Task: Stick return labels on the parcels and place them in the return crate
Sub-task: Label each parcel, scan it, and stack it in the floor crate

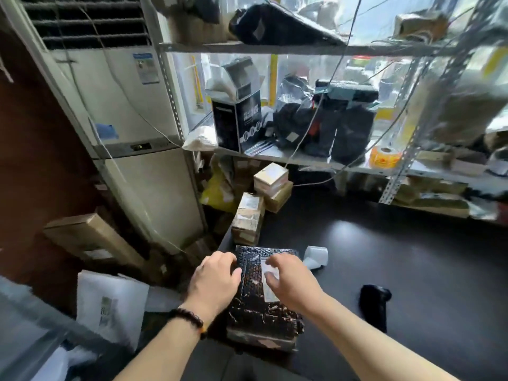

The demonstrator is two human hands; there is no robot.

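A tall white air conditioner (118, 105) stands on the left, next to a brown wall (33, 160). At the back is a grey metal shelf rack (302, 48), and daylight comes through behind it. The dark table (412, 270) shows a bright reflection.

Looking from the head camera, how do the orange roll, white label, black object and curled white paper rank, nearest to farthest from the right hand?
From the right hand:
1. White label, at its fingertips on the black parcel.
2. Curled white paper, just beyond, to the right.
3. Black object, farther right on the table.
4. Orange roll, up on the shelf.
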